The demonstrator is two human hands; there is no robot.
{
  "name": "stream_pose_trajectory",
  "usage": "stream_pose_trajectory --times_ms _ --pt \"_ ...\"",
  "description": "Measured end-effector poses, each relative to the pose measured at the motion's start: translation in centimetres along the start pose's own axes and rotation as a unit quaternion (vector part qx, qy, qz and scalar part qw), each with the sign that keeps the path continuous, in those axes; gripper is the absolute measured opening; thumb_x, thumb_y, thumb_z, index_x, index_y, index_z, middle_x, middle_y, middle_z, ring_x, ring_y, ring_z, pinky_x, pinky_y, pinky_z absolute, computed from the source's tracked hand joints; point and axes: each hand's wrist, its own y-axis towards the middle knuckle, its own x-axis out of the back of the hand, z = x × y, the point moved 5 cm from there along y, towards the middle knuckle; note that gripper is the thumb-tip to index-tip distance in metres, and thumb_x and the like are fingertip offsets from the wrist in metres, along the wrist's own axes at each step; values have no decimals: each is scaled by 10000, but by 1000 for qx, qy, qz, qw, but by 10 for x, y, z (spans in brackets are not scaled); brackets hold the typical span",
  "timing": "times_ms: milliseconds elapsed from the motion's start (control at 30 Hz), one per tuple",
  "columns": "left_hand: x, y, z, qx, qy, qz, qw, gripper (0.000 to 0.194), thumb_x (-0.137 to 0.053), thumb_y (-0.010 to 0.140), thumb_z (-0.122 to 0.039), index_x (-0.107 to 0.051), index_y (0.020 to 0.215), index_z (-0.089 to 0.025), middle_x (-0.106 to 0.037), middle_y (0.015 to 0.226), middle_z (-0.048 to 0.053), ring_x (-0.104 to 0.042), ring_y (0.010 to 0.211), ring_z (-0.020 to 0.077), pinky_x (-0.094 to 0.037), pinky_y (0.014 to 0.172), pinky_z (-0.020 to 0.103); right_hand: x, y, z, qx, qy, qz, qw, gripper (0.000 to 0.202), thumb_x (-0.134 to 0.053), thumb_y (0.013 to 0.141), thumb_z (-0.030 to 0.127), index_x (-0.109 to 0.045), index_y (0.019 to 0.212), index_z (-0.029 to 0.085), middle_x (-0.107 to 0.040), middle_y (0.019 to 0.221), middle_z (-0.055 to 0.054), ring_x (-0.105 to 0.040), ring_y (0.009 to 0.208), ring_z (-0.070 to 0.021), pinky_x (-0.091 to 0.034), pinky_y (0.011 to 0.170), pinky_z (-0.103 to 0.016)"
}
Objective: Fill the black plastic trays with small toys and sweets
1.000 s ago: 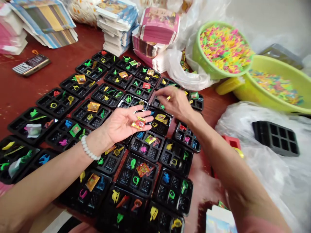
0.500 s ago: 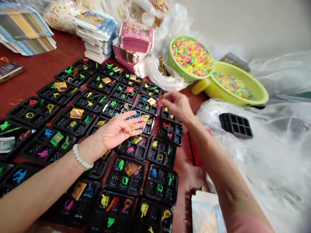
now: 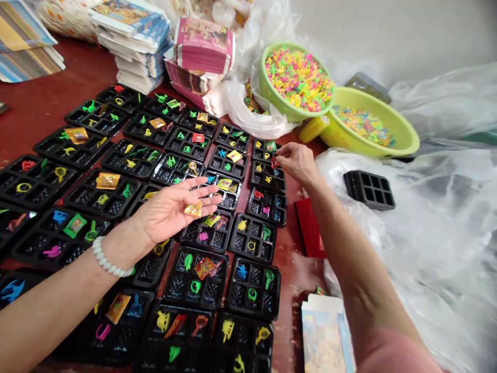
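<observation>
My left hand [image 3: 174, 207] is palm up over the trays, fingers stretched out. A small gold packet [image 3: 193, 209] lies on its fingers. My right hand [image 3: 297, 161] is closed in a pinch on a small red packet [image 3: 275, 162], mostly covered by the fingers. It is at the right edge of a black six-compartment tray [image 3: 267, 176] holding small yellow toys. Just behind, a green packet [image 3: 271, 146] lies in another tray. Other black trays [image 3: 254, 238] hold small plastic toys, rings and packets in some compartments.
Behind the trays are stacks of blue cartons [image 3: 132, 44] and pink cartons [image 3: 204, 46]. A green basket [image 3: 297, 116] and a yellow-green basin [image 3: 407, 140] hold small coloured pieces. Stacked black trays [image 3: 368, 190] rest on clear plastic at right. A red object [image 3: 308, 228] lies beneath my right forearm.
The camera view has shifted, so the trays appear further left. My right hand has lowered the red packet to the tray's edge. A green packet formerly hidden behind that hand now shows.
</observation>
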Motion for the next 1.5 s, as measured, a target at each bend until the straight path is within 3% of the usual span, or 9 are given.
stream_pose_trajectory --times_ms 233,367,567,733,800,933,1067,1367,1500 --pt "5 -8 7 -2 -1 -7 1000 618 -539 733 104 -556 1318 -98 -680 1300 210 -742 1087 326 -664 841 391 -2 -15 0 12 -48 32 998 151 -652 767 163 -771 860 152 -766 855 -81 -688 838 -236 -530 872 -397" --pt "-3 -11 14 3 -23 -4 1000 517 -575 825 -38 -539 1339 -85 -664 1305 242 -715 1145 351 -631 932 470 11 -48 32 73 40 -9 996 142 -631 853 186 -768 884 169 -767 904 -76 -673 830 -214 -520 882 -379" --pt "-40 -12 35 44 -83 95 991 221 -528 930 -238 -655 1057 -109 -710 880 128 -712 747 225 -587 590 307 -6 -149 124 291 208 210 910 157 -767 885 297 -768 1016 211 -728 1027 -53 -643 947 -190 -519 843 -330" --pt "-49 -13 49 48 -92 71 992 200 -509 967 -259 -640 932 -112 -666 772 100 -662 635 195 -540 523 287 -8 -175 121 262 231 238 906 59 -752 889 226 -717 913 186 -731 893 -14 -653 827 -160 -504 785 -306" --pt "-42 -14 50 29 -66 38 997 129 -562 948 -222 -636 956 -117 -701 875 133 -706 743 219 -598 644 327 -1 -166 101 228 246 223 915 71 -701 927 254 -701 942 185 -742 886 -11 -662 786 -151 -503 749 -290" --pt "-15 -21 43 -6 12 -28 1000 189 -668 845 -41 -636 1009 -131 -716 926 134 -742 894 255 -625 825 373 21 -131 46 207 98 74 971 109 -610 923 160 -718 912 173 -729 921 -56 -654 846 -181 -486 803 -311" --pt "15 -36 26 -38 43 -61 996 326 -663 779 48 -641 1029 -159 -685 807 66 -725 755 218 -639 734 348 14 -113 9 207 -61 104 971 219 -544 887 87 -745 878 174 -694 909 -77 -630 828 -195 -471 781 -309" --pt "63 -91 4 -67 36 -137 988 354 -632 765 76 -708 991 -185 -677 861 31 -699 748 179 -671 713 307 -3 -122 19 243 -169 193 935 353 -472 899 32 -769 1029 173 -728 1071 -105 -672 970 -228 -494 781 -298" --pt "93 -117 1 -82 31 -191 978 341 -666 787 21 -745 984 -246 -706 917 10 -706 796 177 -680 760 293 14 -95 38 239 -189 94 948 365 -482 921 84 -762 1111 222 -746 1166 -88 -685 970 -244 -496 773 -325"
